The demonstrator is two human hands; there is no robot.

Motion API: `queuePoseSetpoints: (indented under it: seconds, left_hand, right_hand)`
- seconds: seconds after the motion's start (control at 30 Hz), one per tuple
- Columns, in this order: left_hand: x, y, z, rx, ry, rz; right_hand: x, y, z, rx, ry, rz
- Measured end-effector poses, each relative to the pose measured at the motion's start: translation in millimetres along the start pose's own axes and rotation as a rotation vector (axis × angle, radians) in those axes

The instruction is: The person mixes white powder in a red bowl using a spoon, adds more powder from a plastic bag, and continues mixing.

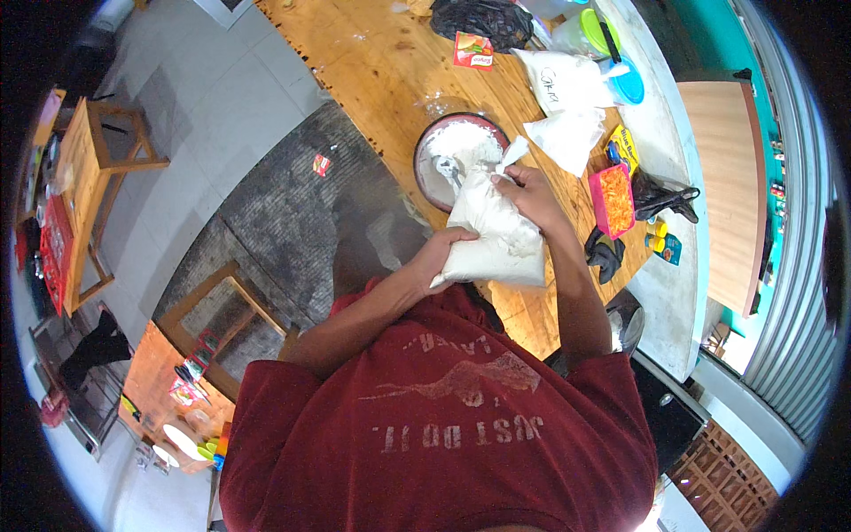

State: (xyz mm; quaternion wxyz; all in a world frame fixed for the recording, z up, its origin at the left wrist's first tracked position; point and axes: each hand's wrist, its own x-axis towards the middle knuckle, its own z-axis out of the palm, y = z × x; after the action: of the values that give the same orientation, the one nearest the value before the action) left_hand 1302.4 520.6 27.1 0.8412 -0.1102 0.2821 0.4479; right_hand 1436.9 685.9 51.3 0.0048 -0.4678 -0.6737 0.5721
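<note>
Both my hands hold a clear plastic bag of white flour (492, 233) in front of my chest, at the near side of a bowl. My left hand (447, 256) grips the bag's lower left corner. At its upper right, my right hand (530, 197) pinches the plastic near the bag's gathered mouth. Just beyond lies a round dark-rimmed bowl (420, 156) on the wooden table, with a heap of white flour (465, 141) in it. A metal spoon (447, 166) rests in the bowl, its lower end partly hidden by the bag.
On the wooden table (372, 73) stand a pink container of shredded orange food (613, 199), flour bags (565, 83), a Royco sachet (473, 51) and a Blue Band pack (623, 147). Black plastic bags (482, 23) lie at the far end. A wooden stool (226, 312) stands left.
</note>
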Motion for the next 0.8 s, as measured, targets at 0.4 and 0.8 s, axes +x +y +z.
queuePoseSetpoints:
  seconds: [0.4, 0.8]
  left_hand:
    - [3, 0, 4, -0.05, -0.012, 0.025]
    - [0, 5, 1, 0.003, 0.042, 0.009]
  right_hand:
    - [3, -7, -5, 0.027, -0.063, 0.023]
    - [-9, -26, 3, 0.114, 0.001, 0.004]
